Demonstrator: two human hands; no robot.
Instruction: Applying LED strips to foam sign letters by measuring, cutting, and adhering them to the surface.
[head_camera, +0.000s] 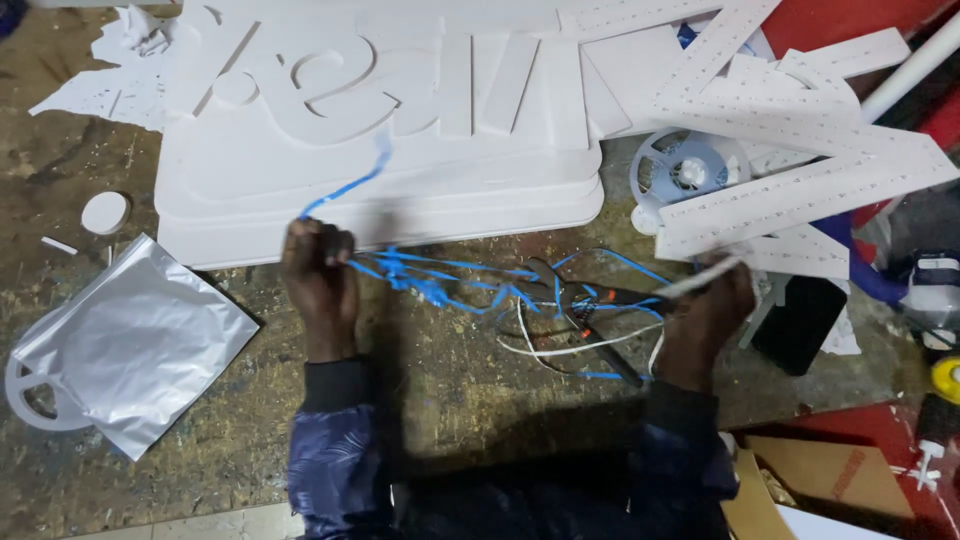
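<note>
While you were bent over that scuffed wooden bench (120, 470), your left hand (322, 275) was balled into a fist around a blue strip (352, 187), which curled up toward 12 o'clock across the front edge of the big white foam sign panel (400, 200). From that fist the strip trailed off toward 3 o'clock into a messy tangle of blue and white wires (520, 290) lying on the bench between your two hands. Your right hand (708, 315) was closed too, pinching a thin white strip (700, 277) that poked out toward 2 o'clock, though the motion blur made it hard to tell how tight that grip was. In the middle of the tangle sat what looked like a pair of dark pliers (590, 320), touched by neither hand. At 9 o'clock from your left hand lay a silver foil bag (135, 345), with a small white foam disc (104, 212) above it at about 10 o'clock. Up at 1 o'clock from your right hand you had a pale reel (690, 170) tucked under a pile of white perforated letter pieces (800, 170), and a black box (800, 322) sat just beside that hand at 3 o'clock.
</note>
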